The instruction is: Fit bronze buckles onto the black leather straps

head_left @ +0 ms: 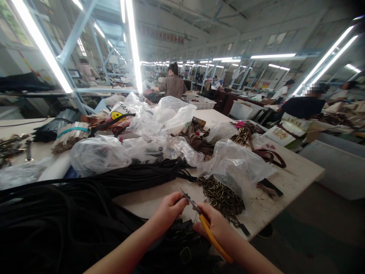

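Note:
In my right hand (212,220) is a pair of scissors (211,236) with yellow-orange handles, their blades pointing up and to the left. Just left of the blades, my left hand (172,205) pinches a small dark piece, perhaps a strap end, too small to make out. Beneath and left of both hands lies a large heap of black straps (94,213). A dark square metal buckle (185,255) shows among the straps near my lap. Beyond my right hand sits a pile of brass-coloured buckles (222,194), partly under a clear plastic bag (236,163).
More plastic bags (97,156) and a banded bundle of beige strips (70,137) cover the table (299,171). Another cutting tool (269,189) lies near its right edge. Grey bins (336,167) stand at the right. Several people work farther back.

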The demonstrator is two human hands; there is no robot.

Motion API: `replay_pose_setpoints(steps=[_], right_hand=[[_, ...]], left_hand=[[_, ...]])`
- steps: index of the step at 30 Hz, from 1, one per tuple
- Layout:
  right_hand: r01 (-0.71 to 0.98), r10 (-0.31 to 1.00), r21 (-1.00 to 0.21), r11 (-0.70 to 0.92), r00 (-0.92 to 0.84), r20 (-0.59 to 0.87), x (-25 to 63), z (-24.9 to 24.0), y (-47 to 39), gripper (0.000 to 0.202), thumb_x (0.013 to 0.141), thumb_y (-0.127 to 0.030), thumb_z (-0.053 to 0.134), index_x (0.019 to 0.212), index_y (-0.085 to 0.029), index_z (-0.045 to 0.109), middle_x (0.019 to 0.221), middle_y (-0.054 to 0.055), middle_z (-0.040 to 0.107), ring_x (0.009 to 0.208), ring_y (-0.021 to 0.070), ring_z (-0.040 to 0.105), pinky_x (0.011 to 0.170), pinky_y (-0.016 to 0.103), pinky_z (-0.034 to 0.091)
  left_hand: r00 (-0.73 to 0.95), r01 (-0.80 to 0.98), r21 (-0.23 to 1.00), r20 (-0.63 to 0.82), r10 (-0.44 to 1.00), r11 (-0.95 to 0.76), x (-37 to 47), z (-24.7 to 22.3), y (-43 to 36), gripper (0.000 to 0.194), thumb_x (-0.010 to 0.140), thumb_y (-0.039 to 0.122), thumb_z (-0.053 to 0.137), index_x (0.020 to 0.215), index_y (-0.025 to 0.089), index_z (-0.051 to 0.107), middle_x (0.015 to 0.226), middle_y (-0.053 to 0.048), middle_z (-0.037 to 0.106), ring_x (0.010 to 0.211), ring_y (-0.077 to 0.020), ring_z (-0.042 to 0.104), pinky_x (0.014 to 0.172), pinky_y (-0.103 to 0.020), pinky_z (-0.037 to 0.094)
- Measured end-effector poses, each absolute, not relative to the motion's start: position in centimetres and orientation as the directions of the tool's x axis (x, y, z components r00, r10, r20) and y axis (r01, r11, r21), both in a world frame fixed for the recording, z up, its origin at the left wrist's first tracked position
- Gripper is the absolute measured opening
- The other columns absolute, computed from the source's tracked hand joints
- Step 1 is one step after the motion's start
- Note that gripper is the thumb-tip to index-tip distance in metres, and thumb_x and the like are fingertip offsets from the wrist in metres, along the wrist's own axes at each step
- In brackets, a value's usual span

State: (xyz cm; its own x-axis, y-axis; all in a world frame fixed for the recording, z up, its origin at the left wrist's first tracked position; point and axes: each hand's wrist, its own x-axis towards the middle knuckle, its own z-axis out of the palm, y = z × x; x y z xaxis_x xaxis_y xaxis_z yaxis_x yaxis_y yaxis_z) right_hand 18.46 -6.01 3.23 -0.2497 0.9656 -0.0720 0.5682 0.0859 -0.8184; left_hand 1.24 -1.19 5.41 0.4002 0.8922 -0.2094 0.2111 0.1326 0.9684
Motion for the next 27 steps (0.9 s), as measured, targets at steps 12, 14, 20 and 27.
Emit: replay_pose_setpoints(steps=[12, 14, 20, 27], right_hand=[[0.591, 0.964, -0.792, 0.155, -0.266, -0.01, 18.8, 3.2, -6.4, 0.042, 0.066, -0.04, 0.062, 0.1, -0.018, 0.053, 0.087, 0.003, 0.053, 0.075, 0.0168, 0.048, 0.067, 0.026, 0.038], [0.589, 0.966, -0.797, 0.136, -0.257, -0.025, 18.9, 3.1, -6.5, 0.035, 0.069, -0.04, 0.06, 0.095, -0.017, 0.055, 0.083, 0.002, 0.053, 0.073, 0.016, 0.048, 0.065, 0.026, 0.038], [0.602, 0.968, -0.789, 0.124, -0.249, -0.038, 19.3, 3.2, -6.7, 0.034, 0.068, -0.039, 0.062, 0.094, -0.018, 0.056, 0.083, 0.002, 0.054, 0.072, 0.0155, 0.048, 0.066, 0.025, 0.038], [0.581, 0.967, -0.804, 0.124, -0.252, -0.033, 19.5, 2.9, -7.0, 0.043, 0.065, -0.039, 0.065, 0.102, -0.019, 0.056, 0.086, 0.003, 0.055, 0.076, 0.0165, 0.049, 0.069, 0.026, 0.039]], left_hand=[[0.502, 0.229, 0.967, -0.218, 0.837, 0.115, 1.4, 4.5, -1.8, 0.026, 0.075, 0.038, 0.046, 0.071, 0.014, 0.053, 0.054, 0.006, 0.039, 0.05, -0.007, 0.034, 0.045, -0.018, 0.027], [0.501, 0.239, 0.964, -0.228, 0.835, 0.121, 1.5, 4.7, -1.8, 0.025, 0.075, 0.038, 0.046, 0.069, 0.014, 0.052, 0.054, 0.006, 0.038, 0.05, -0.0068, 0.034, 0.046, -0.018, 0.027], [0.506, 0.269, 0.955, -0.249, 0.826, 0.124, 1.4, 5.6, -1.9, 0.026, 0.074, 0.038, 0.047, 0.072, 0.014, 0.055, 0.053, 0.006, 0.039, 0.05, -0.007, 0.034, 0.046, -0.018, 0.027], [0.56, 0.262, 0.958, -0.248, 0.79, 0.116, 1.5, 4.4, -2.2, 0.024, 0.075, 0.036, 0.048, 0.073, 0.013, 0.055, 0.054, 0.006, 0.04, 0.05, -0.0064, 0.034, 0.046, -0.018, 0.027]])
